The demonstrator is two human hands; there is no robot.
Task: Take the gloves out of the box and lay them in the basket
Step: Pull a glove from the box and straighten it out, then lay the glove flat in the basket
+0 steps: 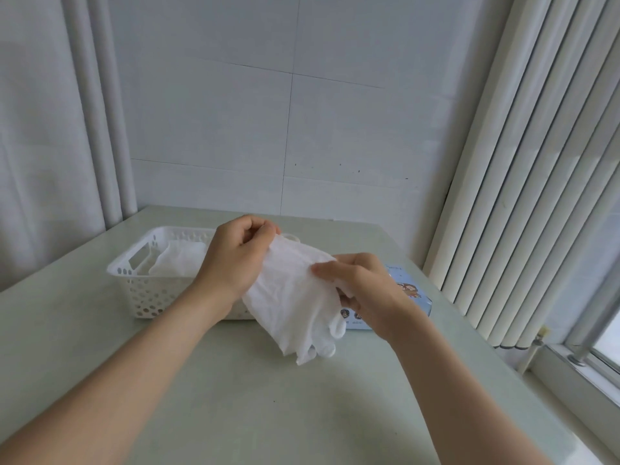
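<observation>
A white cloth glove hangs in the air between my hands, its fingers drooping toward the table. My left hand pinches its cuff end at the top, above the basket's right end. My right hand pinches its right edge, in front of the box. The white perforated basket stands at the left and holds more white gloves. The light blue box lies to the right, mostly hidden behind my right hand and the glove.
The pale green table meets a white tiled wall behind. Vertical blinds and a window sill run along the right side. A white curtain hangs at the left.
</observation>
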